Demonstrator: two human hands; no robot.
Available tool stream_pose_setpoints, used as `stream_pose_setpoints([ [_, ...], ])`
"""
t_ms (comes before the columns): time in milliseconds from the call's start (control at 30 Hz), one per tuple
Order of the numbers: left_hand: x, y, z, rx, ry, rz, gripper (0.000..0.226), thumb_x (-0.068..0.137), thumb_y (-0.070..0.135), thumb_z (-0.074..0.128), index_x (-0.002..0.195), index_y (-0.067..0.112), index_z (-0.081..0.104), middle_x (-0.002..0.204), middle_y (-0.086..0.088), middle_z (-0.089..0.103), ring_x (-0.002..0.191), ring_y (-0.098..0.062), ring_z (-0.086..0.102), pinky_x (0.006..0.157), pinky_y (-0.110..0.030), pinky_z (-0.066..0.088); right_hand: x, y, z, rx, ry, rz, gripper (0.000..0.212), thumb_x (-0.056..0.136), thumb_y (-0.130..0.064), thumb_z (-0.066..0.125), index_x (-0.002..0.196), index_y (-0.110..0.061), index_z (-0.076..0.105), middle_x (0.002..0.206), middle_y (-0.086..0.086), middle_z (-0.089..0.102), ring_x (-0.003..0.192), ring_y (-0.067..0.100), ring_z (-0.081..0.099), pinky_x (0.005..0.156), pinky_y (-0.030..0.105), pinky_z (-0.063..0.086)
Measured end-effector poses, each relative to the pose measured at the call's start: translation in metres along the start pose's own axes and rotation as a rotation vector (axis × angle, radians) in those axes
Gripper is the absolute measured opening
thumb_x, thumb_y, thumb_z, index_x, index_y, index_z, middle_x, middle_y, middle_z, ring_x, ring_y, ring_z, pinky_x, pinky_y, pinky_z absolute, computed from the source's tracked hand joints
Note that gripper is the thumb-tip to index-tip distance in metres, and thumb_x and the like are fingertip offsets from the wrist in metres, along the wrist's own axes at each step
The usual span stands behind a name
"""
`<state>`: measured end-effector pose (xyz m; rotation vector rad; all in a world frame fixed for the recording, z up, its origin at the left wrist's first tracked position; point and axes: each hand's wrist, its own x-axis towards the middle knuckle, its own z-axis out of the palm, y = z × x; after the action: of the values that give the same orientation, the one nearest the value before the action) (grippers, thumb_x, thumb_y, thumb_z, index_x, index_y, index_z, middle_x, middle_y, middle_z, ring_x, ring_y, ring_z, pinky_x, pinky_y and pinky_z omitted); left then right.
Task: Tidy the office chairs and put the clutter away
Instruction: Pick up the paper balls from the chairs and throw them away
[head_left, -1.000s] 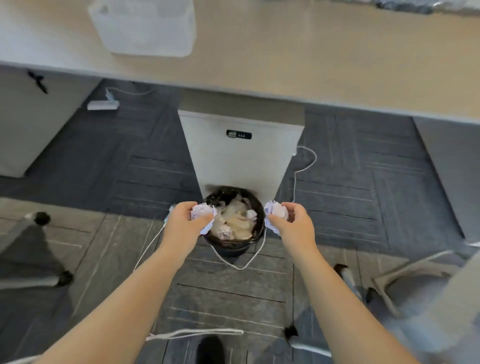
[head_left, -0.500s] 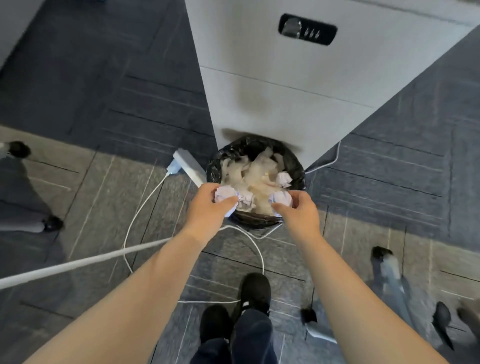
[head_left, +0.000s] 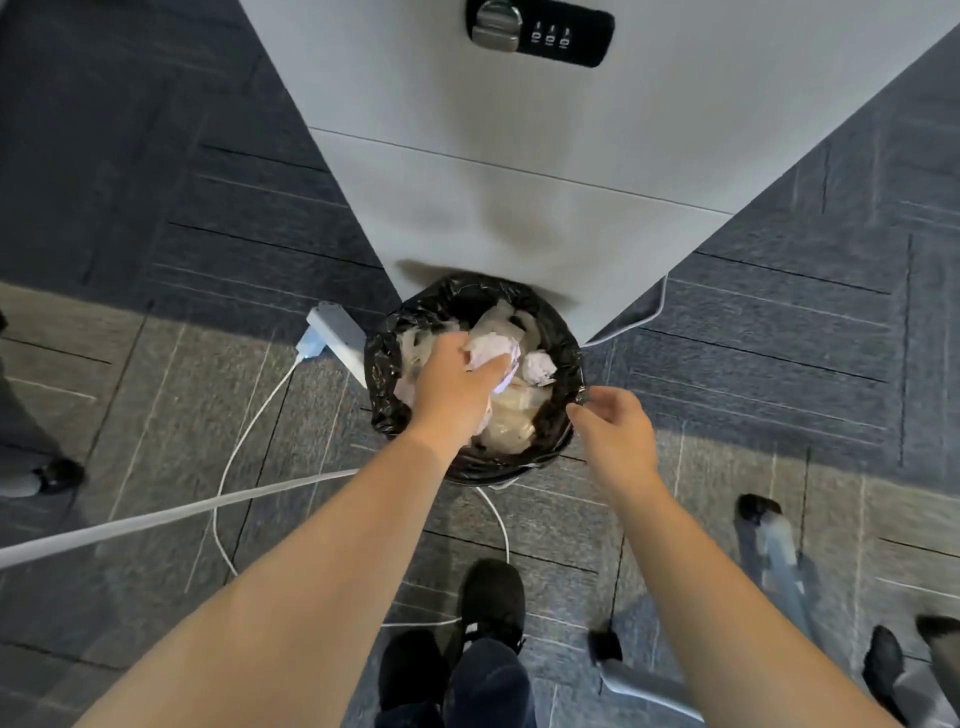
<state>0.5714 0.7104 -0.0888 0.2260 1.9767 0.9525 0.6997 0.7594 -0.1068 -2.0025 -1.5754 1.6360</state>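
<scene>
A round bin with a black liner (head_left: 382, 364) stands on the floor against a white cabinet, full of crumpled paper and plastic. My left hand (head_left: 452, 384) reaches down into the bin and is closed on a pale crumpled paper ball (head_left: 496, 349). My right hand (head_left: 615, 428) hovers at the bin's right rim, its fingertips loosely curled at the liner's edge with nothing in them. A second crumpled paper ball (head_left: 538, 367) lies loose on top of the rubbish, just beyond my left hand.
The white drawer cabinet (head_left: 519, 171) has a black combination lock (head_left: 543, 32). A white power strip (head_left: 332, 332) and white cables (head_left: 244, 441) lie left of the bin. Chair legs with casters sit at the left (head_left: 57, 475) and right (head_left: 769, 540). My black shoes (head_left: 491, 603) are below.
My left hand has pushed its paper ball further into the bin. My right hand has let go of its ball, which now lies in the bin, and pulled back to the rim.
</scene>
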Motion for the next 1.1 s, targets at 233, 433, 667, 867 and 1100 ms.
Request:
stream_pose_setpoints([
  [233, 0.002, 0.009, 0.009, 0.105, 0.03, -0.006, 0.046, 0.088, 0.019, 0.054, 0.131, 0.01, 0.041, 0.136, -0.008, 0.048, 0.121, -0.023, 0.048, 0.101, -0.039, 0.042, 0.002, -0.001, -0.017, 0.061, 0.005, 0.014, 0.032, 0.089, -0.016, 0.054, 0.12, -0.009, 0.051, 0.106, -0.001, 0.051, 0.096, 0.014, 0.048, 0.082, 0.027, 0.036],
  [433, -0.034, 0.023, -0.003, 0.155, 0.015, 0.044, 0.032, 0.087, 0.023, 0.057, 0.117, 0.013, 0.054, 0.119, -0.002, 0.059, 0.1, -0.013, 0.052, 0.097, -0.037, 0.047, -0.026, -0.024, -0.03, 0.097, 0.028, -0.03, 0.03, 0.088, -0.014, 0.055, 0.117, -0.005, 0.054, 0.097, -0.001, 0.054, 0.092, 0.015, 0.051, 0.083, 0.028, 0.041],
  [667, -0.123, 0.073, -0.012, 0.129, -0.075, 0.205, 0.025, 0.088, 0.014, 0.053, 0.113, 0.012, 0.056, 0.106, 0.001, 0.057, 0.097, -0.021, 0.056, 0.077, -0.025, 0.039, -0.11, -0.06, -0.084, 0.182, 0.13, -0.151, 0.023, 0.088, -0.012, 0.053, 0.11, -0.006, 0.057, 0.082, -0.006, 0.054, 0.086, 0.016, 0.051, 0.083, 0.033, 0.043],
  [867, -0.227, 0.117, 0.008, 0.183, -0.224, 0.395, 0.025, 0.089, 0.011, 0.053, 0.113, 0.007, 0.058, 0.102, 0.0, 0.055, 0.096, -0.013, 0.05, 0.084, -0.024, 0.035, -0.203, -0.057, -0.174, 0.341, 0.296, -0.208, 0.007, 0.088, -0.013, 0.053, 0.094, -0.017, 0.053, 0.08, -0.012, 0.05, 0.082, 0.01, 0.051, 0.086, 0.033, 0.045],
  [1100, -0.341, 0.128, 0.086, 0.323, -0.481, 0.493, 0.022, 0.09, 0.017, 0.051, 0.111, 0.013, 0.057, 0.106, 0.001, 0.055, 0.094, -0.016, 0.049, 0.079, -0.028, 0.036, -0.294, 0.027, -0.286, 0.446, 0.611, -0.103, 0.008, 0.085, -0.012, 0.057, 0.092, -0.017, 0.054, 0.071, -0.008, 0.05, 0.069, 0.01, 0.05, 0.067, 0.024, 0.041],
])
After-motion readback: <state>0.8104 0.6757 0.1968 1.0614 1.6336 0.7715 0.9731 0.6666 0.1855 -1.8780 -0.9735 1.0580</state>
